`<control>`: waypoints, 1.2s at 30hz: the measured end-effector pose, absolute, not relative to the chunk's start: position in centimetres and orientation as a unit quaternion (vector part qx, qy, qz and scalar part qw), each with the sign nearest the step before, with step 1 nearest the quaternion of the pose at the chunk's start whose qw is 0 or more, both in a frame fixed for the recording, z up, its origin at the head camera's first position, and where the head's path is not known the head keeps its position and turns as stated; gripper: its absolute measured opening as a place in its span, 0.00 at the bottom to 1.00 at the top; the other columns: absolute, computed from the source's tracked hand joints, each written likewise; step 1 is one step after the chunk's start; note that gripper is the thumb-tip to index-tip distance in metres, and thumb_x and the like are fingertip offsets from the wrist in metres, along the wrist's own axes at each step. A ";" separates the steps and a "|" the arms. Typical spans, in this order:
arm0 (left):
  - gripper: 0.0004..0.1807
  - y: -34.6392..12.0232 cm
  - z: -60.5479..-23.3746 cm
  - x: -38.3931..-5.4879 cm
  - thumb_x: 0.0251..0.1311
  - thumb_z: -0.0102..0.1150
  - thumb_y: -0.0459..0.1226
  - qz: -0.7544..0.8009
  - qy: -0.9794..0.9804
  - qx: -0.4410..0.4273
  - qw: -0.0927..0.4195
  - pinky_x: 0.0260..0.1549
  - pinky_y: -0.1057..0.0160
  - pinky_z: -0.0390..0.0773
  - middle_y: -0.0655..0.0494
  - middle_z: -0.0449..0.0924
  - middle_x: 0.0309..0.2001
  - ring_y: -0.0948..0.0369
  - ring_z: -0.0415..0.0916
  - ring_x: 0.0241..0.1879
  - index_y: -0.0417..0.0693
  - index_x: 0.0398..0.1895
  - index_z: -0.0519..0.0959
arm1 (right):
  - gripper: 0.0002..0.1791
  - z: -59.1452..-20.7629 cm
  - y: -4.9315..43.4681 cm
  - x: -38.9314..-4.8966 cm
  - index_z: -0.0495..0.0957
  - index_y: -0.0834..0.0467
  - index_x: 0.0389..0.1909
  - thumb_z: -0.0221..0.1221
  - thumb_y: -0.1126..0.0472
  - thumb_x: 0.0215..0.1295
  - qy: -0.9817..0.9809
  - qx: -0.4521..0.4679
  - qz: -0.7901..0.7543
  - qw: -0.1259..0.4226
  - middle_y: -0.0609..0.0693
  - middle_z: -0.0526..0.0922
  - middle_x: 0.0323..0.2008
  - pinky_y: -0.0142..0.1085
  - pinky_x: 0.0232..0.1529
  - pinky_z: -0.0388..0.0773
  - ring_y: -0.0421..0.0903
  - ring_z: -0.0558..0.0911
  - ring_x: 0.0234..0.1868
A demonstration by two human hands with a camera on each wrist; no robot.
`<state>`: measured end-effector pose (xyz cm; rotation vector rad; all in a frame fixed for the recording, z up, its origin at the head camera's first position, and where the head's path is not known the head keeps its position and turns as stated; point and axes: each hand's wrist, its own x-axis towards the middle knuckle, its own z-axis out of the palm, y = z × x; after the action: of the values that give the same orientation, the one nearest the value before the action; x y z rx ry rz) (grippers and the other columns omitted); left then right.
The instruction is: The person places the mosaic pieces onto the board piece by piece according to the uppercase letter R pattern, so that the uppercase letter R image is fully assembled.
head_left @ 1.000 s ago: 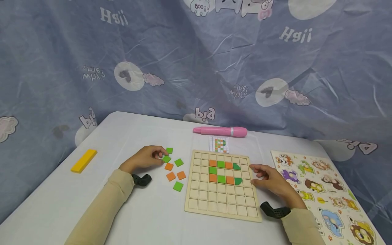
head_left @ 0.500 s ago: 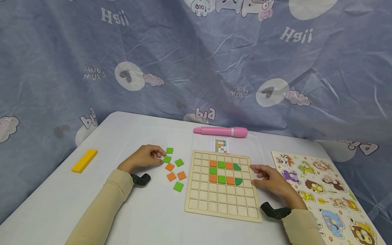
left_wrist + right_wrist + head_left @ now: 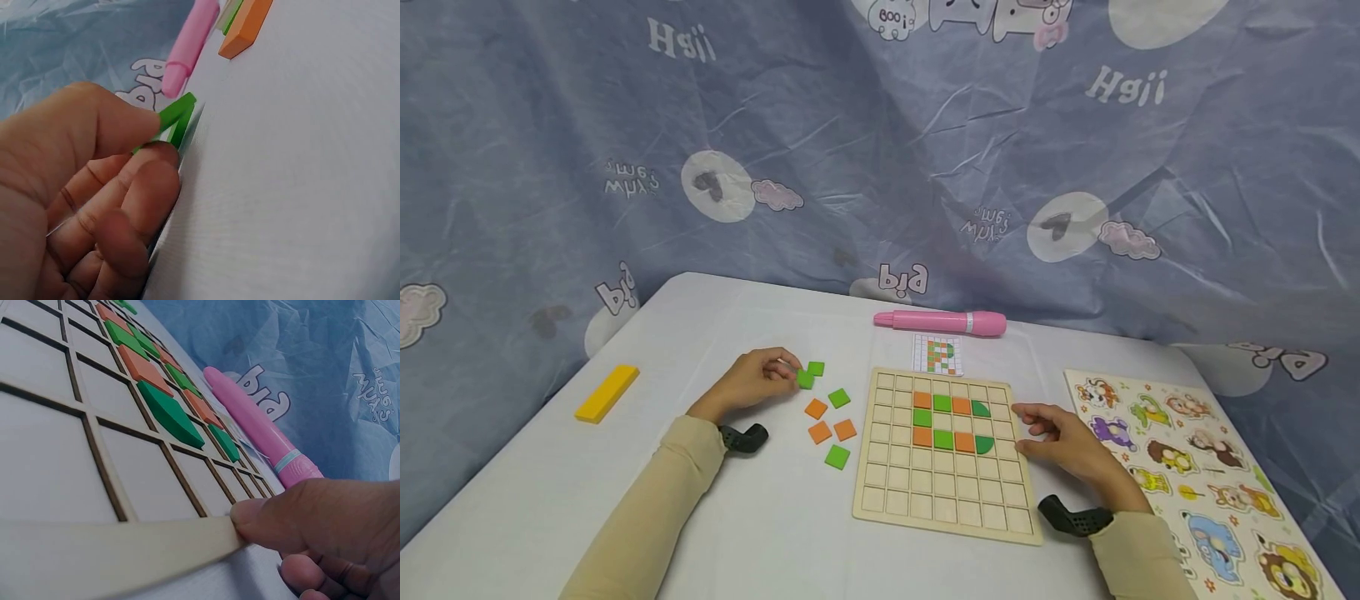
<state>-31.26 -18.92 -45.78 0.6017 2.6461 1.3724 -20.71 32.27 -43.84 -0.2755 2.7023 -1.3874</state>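
My left hand [image 3: 747, 380] pinches a green square tile [image 3: 805, 380] between thumb and fingers. Just behind that tile lies another green tile [image 3: 816, 367]; in the left wrist view the two show close together, and whether they touch I cannot tell. Several loose orange and green tiles [image 3: 837, 457] are scattered to the left of a wooden grid board [image 3: 947, 528]. Orange and green squares [image 3: 942, 403] and two dark green quarter-round pieces [image 3: 983, 444] sit in the board's cells. Thumb and forefinger of my right hand [image 3: 1063, 443] rest apart on the board's right edge.
Behind the board lies a small pattern card [image 3: 938, 356], with a pink pen-shaped object [image 3: 936, 322] beyond it. A yellow block [image 3: 607, 394] is at the left. An animal puzzle board [image 3: 1180, 467] lies at the right, and a printed cloth [image 3: 880, 167] hangs at the back.
My left hand has taken hold of a green tile and shifted it slightly back and to the left. The right hand and the board have stayed put.
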 end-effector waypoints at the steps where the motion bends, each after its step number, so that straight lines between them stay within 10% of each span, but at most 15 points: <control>1: 0.15 -18.9 -45.8 -31.2 0.62 0.71 0.32 0.456 0.868 0.192 0.052 0.39 0.68 0.77 0.57 0.90 0.38 0.65 0.80 0.34 0.41 0.51 0.85 | 0.33 -43.8 32.3 -20.7 0.75 0.75 0.67 0.73 0.70 0.63 0.886 -0.091 -0.453 0.046 0.61 0.80 0.52 0.32 0.42 0.73 0.43 0.73 0.44; 36: 0.18 -6.4 -40.6 -27.9 0.62 0.75 0.38 0.548 0.809 0.145 0.158 0.32 0.63 0.73 0.50 0.89 0.34 0.58 0.79 0.32 0.46 0.55 0.85 | 0.33 -43.6 32.0 -20.5 0.76 0.75 0.67 0.73 0.70 0.63 0.891 -0.071 -0.446 0.051 0.60 0.79 0.51 0.33 0.42 0.71 0.46 0.73 0.45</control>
<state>-27.91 -6.38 -40.58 0.4137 2.3140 1.5669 -20.54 31.97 -43.65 -0.2155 2.7122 -1.3565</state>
